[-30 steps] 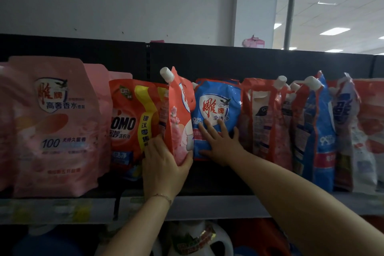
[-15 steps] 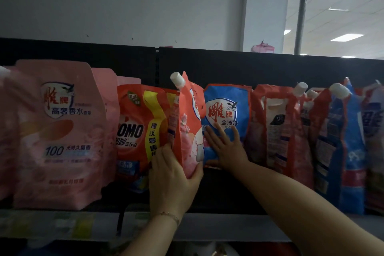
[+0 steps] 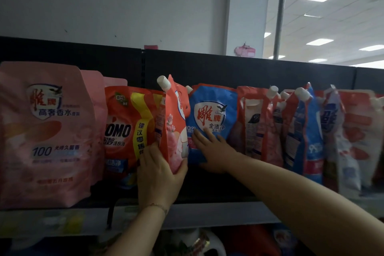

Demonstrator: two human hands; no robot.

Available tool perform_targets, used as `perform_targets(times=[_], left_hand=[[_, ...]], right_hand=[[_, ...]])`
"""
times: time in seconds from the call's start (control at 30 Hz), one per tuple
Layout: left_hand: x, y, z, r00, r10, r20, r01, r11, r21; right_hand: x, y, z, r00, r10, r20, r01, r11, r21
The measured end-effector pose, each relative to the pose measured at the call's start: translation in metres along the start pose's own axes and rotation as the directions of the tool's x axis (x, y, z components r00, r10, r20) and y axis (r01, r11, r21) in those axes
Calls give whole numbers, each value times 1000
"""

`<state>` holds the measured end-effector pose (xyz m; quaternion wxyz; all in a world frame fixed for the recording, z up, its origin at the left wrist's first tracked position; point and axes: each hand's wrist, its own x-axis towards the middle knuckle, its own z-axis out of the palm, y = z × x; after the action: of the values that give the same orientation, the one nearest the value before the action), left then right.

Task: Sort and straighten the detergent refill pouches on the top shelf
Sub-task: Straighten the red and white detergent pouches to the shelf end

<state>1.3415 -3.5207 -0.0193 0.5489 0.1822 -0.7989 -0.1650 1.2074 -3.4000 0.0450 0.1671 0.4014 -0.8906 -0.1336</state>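
Note:
My left hand (image 3: 159, 174) grips the bottom of a red-orange spouted pouch (image 3: 173, 124) that stands edge-on, its white cap up and leaning left. Right of it, my right hand (image 3: 212, 151) presses flat, fingers spread, on the lower front of a blue pouch (image 3: 212, 114) facing forward. An orange OMO pouch (image 3: 126, 129) sits just left of the held pouch. Big pink pouches (image 3: 45, 131) fill the shelf's left end. To the right lean several red and blue spouted pouches (image 3: 299, 129), turned sideways and crowded together.
The black back panel (image 3: 228, 70) rises behind the row. A shelf front rail (image 3: 207, 216) with price labels runs below my hands. Bottles on the lower shelf (image 3: 199, 243) show dimly. A white wall and ceiling lights lie beyond.
Both hands keep their hold and place on the pouches. The view shifted slightly, so the row sits a little further left in the frame.

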Motion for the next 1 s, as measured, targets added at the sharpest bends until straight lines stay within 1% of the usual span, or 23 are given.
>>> perform_targets(times=[0.07,0.1,0.17,0.2,0.27,0.3,0.4,0.47,0.57,0.63,0.73,0.83,0.9,1.0], left_hand=[[0,1,-1,1000,1,0,-1,1000,-4],[0,0,-1,1000,0,5,0,1000,-5],[0,0,-1,1000,6,21,-5,1000,-4],[0,0,-1,1000,12,28,-12,1000,-4],[0,-2,-1,999,26,37,-26,1000,-7],[-1,-2,-1,999,32,42,-32,999,-12],[-1,-2,-2,998,28,55,-28,1000,-15],[-1,-2,-2,998,26,59,-25,1000,-16],[-1,-1,-3,998,20,61,-18,1000,-26],[-1,0,-4,998,21,61,-19,1000,-24],[-1,0,-4,997,21,70,-20,1000,-12],[-3,1,-5,998,23,65,-24,1000,8],[-4,3,-6,998,20,63,-21,1000,22],[-5,5,-8,996,16,83,-20,999,48]], right_hand=[[-10,-10,-4,1000,0,-20,0,1000,27],[-16,-15,-5,999,-17,-34,18,1000,9],[-30,-22,-6,994,-60,-94,59,998,-13],[-37,-23,-8,989,-60,-137,62,998,7],[-51,-21,-13,979,0,-203,12,998,59],[-59,-19,-16,976,50,-210,-36,997,68],[-79,-9,-29,963,208,-170,-206,978,29],[-93,3,-34,939,313,-143,-317,948,-2],[-111,22,-35,864,488,-120,-484,873,62],[-117,28,-33,820,565,-91,-557,825,100],[-121,33,-33,786,618,-2,-616,784,74],[-126,36,-32,756,654,26,-655,754,52],[-127,35,-28,747,664,39,-665,743,79],[-126,29,-24,732,681,11,-673,722,161]])
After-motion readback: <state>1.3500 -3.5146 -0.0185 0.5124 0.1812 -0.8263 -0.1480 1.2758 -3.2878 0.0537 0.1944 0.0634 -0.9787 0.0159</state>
